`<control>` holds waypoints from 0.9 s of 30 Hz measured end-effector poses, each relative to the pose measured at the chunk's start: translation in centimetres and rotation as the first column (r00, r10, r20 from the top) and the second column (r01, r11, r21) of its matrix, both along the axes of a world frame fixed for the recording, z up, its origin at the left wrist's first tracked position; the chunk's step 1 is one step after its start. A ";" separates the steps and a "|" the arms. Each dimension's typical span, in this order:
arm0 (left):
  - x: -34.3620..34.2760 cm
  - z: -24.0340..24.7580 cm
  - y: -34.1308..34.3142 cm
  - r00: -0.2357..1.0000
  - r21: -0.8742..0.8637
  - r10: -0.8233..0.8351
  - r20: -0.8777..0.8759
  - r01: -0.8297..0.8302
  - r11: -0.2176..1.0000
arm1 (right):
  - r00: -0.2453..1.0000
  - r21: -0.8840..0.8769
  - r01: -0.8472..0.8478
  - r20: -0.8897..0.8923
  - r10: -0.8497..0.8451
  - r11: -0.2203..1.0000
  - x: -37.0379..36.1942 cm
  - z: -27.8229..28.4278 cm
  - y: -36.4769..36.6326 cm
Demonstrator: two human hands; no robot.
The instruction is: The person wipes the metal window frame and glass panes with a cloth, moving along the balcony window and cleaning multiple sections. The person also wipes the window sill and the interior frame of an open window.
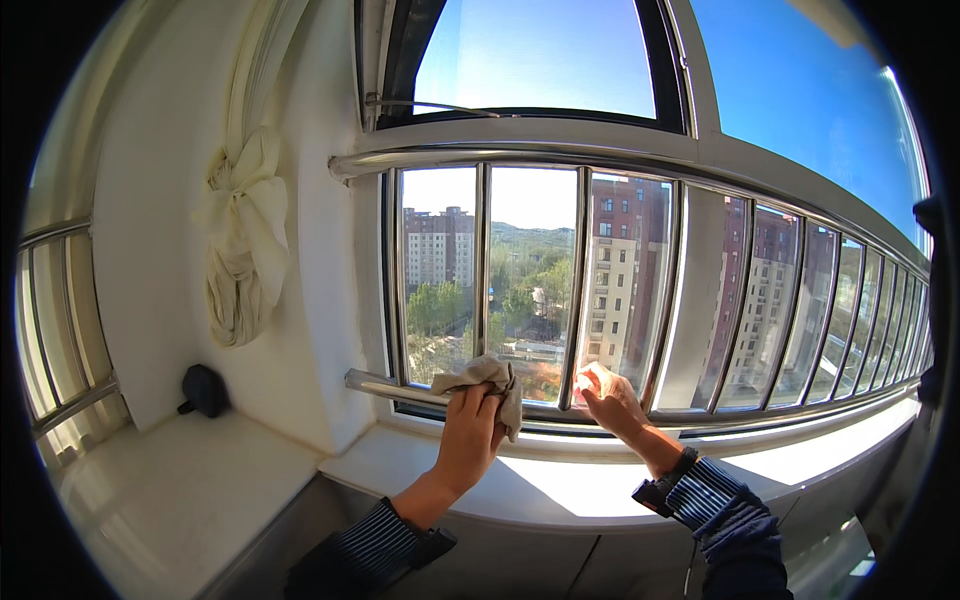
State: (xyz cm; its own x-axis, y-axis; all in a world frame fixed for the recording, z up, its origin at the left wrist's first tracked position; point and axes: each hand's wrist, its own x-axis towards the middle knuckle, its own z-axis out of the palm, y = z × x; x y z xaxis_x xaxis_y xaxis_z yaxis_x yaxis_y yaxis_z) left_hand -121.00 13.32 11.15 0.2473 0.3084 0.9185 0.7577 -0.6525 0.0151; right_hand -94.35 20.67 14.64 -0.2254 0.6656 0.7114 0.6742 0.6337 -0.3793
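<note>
My left hand (468,430) is closed on a crumpled grey-beige cloth (512,400). It presses the cloth against the lower rail (400,388) of a metal window guard, around the foot of one upright bar (482,260). To its right, my right hand (612,402) is up at the guard just above the same rail, fingers curled together. Its fingertips lie close beside another upright bar (577,290). What they hold, if anything, is hidden. Behind the bars is the window glass (535,330).
A white sill (560,490) runs below the guard, partly sunlit. At the left, a knotted cream curtain (245,240) hangs by the wall, and a dark rounded object (205,391) sits on the side ledge (190,480). The guard's top rail (520,157) crosses above my hands. An upper window frame (540,124) stands above it.
</note>
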 end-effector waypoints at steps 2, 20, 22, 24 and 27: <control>2.5 0.0 0.6 0.995 0.010 0.095 -0.026 -0.095 0.995 | 0.947 0.042 -0.200 -0.247 0.204 0.979 0.1 -0.1 0.1; 4.8 3.4 0.3 0.692 -0.447 -0.560 0.456 0.722 0.528 | 0.945 0.090 -0.284 -0.141 0.294 0.955 -0.2 2.1 -5.9; 2.8 4.1 1.4 0.750 -0.376 -0.390 0.534 0.624 0.686 | 0.980 0.320 -0.025 -0.181 0.087 0.947 0.0 2.1 -4.8; 2.0 4.0 3.2 0.787 -0.216 -0.346 0.511 0.508 0.834 | 0.977 0.393 -0.024 -0.186 0.105 0.919 -1.9 1.7 -2.9; 2.6 3.1 6.6 0.899 -0.081 -0.293 0.325 0.335 0.939 | 0.991 0.329 -0.102 -0.047 0.125 0.939 -4.0 0.5 -0.7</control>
